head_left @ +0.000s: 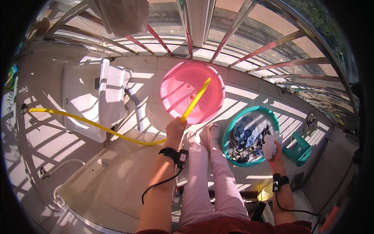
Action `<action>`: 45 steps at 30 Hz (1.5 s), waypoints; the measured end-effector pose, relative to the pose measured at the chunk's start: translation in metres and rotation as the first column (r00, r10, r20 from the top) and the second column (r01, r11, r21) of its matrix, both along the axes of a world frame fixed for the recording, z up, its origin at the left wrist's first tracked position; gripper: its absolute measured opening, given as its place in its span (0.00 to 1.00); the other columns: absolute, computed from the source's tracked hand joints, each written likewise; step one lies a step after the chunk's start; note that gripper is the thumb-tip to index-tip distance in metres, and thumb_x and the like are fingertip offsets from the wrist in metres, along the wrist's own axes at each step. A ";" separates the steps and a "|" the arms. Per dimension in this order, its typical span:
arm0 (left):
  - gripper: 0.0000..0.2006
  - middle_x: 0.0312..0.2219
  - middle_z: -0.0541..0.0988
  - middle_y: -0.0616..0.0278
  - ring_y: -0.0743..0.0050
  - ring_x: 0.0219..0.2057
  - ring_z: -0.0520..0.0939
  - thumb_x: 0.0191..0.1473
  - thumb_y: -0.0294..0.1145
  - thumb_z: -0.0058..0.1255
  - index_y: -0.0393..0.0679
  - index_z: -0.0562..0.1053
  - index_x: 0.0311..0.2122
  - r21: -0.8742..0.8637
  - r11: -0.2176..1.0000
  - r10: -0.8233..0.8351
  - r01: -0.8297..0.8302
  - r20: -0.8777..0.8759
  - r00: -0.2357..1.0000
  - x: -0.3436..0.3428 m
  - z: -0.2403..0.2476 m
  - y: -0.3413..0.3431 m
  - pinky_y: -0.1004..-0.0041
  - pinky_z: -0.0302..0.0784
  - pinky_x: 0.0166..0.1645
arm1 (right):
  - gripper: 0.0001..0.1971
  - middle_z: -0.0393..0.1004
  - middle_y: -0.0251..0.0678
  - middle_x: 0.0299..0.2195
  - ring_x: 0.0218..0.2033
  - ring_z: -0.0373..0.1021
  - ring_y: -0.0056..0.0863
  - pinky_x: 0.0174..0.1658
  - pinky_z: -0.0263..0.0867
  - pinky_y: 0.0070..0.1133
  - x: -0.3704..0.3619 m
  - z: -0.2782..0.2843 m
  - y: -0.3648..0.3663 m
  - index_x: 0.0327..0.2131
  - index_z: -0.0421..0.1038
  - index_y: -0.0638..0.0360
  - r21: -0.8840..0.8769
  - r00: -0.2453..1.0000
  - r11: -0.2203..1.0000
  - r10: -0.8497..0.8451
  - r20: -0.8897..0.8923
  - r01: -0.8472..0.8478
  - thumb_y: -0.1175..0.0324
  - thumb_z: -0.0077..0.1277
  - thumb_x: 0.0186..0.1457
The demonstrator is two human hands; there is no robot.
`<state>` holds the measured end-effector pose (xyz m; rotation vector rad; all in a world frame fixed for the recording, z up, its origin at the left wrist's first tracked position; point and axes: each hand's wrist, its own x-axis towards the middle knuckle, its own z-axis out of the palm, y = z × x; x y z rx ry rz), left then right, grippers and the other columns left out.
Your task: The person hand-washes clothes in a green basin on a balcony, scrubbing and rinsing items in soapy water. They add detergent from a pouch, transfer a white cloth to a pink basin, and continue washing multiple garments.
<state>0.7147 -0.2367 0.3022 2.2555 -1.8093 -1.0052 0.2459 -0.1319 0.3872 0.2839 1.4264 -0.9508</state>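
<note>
My left hand [176,128] is closed round a yellow hose [196,100] near its free end, which points into a pink basin [167,93] on the tiles in front of me. Whether water runs from it, I cannot make out. A bunched white cloth [269,147] is in my right hand [277,160], held over the near right edge of a teal basin [226,146]. Dark and blue wet clothes [249,132] lie in that basin among whitish suds.
The hose runs back to a tap [24,109] on the left wall, past a white sink [104,89] with a grey drain pipe [134,105]. A teal plastic stool [299,149] stands right of the basin. Metal railings [272,46] line the far side; a washing machine-like white top [117,175] is near left.
</note>
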 end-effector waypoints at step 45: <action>0.17 0.24 0.76 0.58 0.72 0.22 0.76 0.54 0.39 0.49 0.32 0.69 0.37 0.133 0.514 0.840 -0.847 -0.280 0.466 0.284 -0.051 -0.121 0.70 0.70 0.28 | 0.23 0.72 0.31 0.40 0.39 0.71 0.26 0.40 0.69 0.23 0.054 0.023 -0.058 0.48 0.65 0.55 0.104 0.963 0.971 0.229 -0.143 -0.215 0.52 0.50 0.51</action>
